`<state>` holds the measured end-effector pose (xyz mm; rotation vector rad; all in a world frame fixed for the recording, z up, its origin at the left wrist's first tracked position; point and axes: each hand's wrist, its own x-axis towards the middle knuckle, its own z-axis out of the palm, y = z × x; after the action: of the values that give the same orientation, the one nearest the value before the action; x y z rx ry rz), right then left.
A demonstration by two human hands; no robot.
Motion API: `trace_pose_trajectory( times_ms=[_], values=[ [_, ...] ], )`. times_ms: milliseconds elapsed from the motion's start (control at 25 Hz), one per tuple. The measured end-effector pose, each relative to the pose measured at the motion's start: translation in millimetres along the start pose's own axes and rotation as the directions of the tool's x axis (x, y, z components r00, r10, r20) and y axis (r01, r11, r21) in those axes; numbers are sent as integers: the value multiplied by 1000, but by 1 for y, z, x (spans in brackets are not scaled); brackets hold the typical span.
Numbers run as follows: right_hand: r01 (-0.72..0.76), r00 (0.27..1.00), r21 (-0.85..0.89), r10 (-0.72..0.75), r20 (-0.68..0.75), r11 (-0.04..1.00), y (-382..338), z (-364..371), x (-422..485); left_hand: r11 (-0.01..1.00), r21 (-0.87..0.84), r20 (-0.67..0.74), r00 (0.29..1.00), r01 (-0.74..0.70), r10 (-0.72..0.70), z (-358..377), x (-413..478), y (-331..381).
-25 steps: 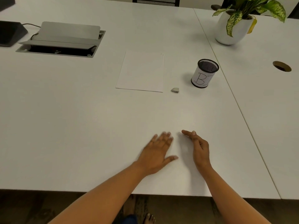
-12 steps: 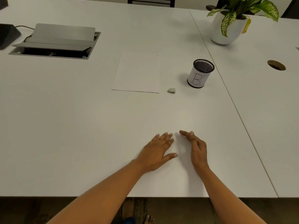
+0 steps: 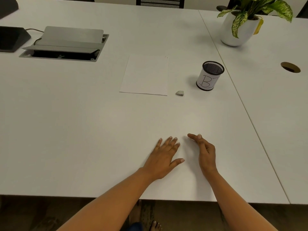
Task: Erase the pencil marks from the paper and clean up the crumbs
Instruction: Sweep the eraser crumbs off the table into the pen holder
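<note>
A white sheet of paper (image 3: 145, 75) lies flat in the middle of the white table (image 3: 83, 130); I can make out no pencil marks on it. A small grey eraser (image 3: 180, 93) sits just off the paper's lower right corner. My left hand (image 3: 164, 157) rests palm down near the table's front edge, fingers spread, holding nothing. My right hand (image 3: 204, 150) stands on its edge beside it, fingers extended and empty. Both hands are well in front of the paper and eraser. No crumbs are visible.
A black mesh cup (image 3: 210, 75) wrapped in a white label stands right of the eraser. A potted plant (image 3: 240, 29) is at the back right. An open grey cable box (image 3: 66, 45) and a black device (image 3: 11, 39) sit at the back left. A cable hole (image 3: 290, 67) lies far right.
Both hands have stayed almost in place. The camera has shifted slightly, so the paper, eraser and cup sit a little differently in the view.
</note>
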<state>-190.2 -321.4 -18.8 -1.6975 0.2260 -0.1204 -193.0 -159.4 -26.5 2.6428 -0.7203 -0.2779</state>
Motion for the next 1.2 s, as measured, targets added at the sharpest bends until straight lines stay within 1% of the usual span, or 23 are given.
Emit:
trace_pose_trajectory(
  times_ms=[40,160,200,240,280,320,360,400,440,480,520,600,760,840,880,920,960,1000,1040,1080,1120,1160,1200],
  values=[
    [-3,1000,2,3,1,1000,0,0,0,999,-36,-13,1000,-29,29,0,-3,3],
    [-14,1000,3,14,5,1000,1,-1,-1,960,-266,-101,993,-93,68,-2,-23,8],
    [-22,1000,6,22,7,1000,1,-1,-1,953,-284,-175,983,-102,53,-1,-30,5],
    [-32,999,11,32,10,999,0,-2,-1,963,-256,-273,962,-79,7,2,-36,-2],
    [-40,999,18,40,13,999,-1,-1,-1,980,-197,-369,926,4,-78,2,-40,-12],
    [-46,999,23,46,15,999,-2,-1,-1,978,-142,-443,874,151,-199,2,-45,-24],
    [-51,999,27,51,15,998,-2,-1,-1,941,-123,-446,829,316,-337,-2,-49,-35],
    [-55,998,29,55,12,998,-3,0,-2,886,-122,-405,793,447,-456,-7,-54,-45],
    [-56,998,26,56,7,998,-3,0,-2,841,-120,-326,779,528,-536,-11,-58,-51],
    [-55,998,19,55,2,998,-3,0,-2,818,-100,-258,779,566,-571,-13,-59,-54],
    [-55,998,15,55,-1,998,-4,0,-2,821,-73,-218,794,567,-568,-13,-59,-52],
    [-56,998,12,56,-1,998,-5,1,-3,857,-48,-177,840,512,-512,-8,-55,-34],
    [-41,999,-17,41,6,999,-4,0,-3,944,-30,-83,940,329,-330,12,-46,12],
    [-16,1000,-48,17,23,999,-3,0,-3,969,-161,-16,981,189,-194,14,-46,30],
    [-8,999,-86,12,42,996,-2,0,-4,948,-291,7,991,131,-135,13,-46,35],
    [7,997,-154,5,78,988,-1,1,-5,890,-445,13,994,101,-107,9,-46,36],
    [41,991,-269,-4,137,962,0,2,-7,817,-570,-18,993,84,-115,4,-47,33],
    [105,974,-408,-10,227,907,1,2,-11,765,-640,-86,983,73,-165,0,-48,26],
    [201,943,-537,-13,334,819,2,4,-15,746,-663,-177,954,68,-244,-3,-48,16],
    [313,900,-621,-16,436,719,4,5,-19,755,-651,-269,908,74,-321,-6,-49,4],
    [406,855,-657,-9,519,636,5,6,-26,782,-615,-345,858,99,-380,-9,-50,-11],
    [469,810,-658,10,586,589,5,8,-35,812,-567,-392,820,141,-417,-11,-52,-24],
    [502,770,-636,33,638,585,6,8,-45,835,-515,-404,805,192,-435,-12,-55,-37]
  ],
)
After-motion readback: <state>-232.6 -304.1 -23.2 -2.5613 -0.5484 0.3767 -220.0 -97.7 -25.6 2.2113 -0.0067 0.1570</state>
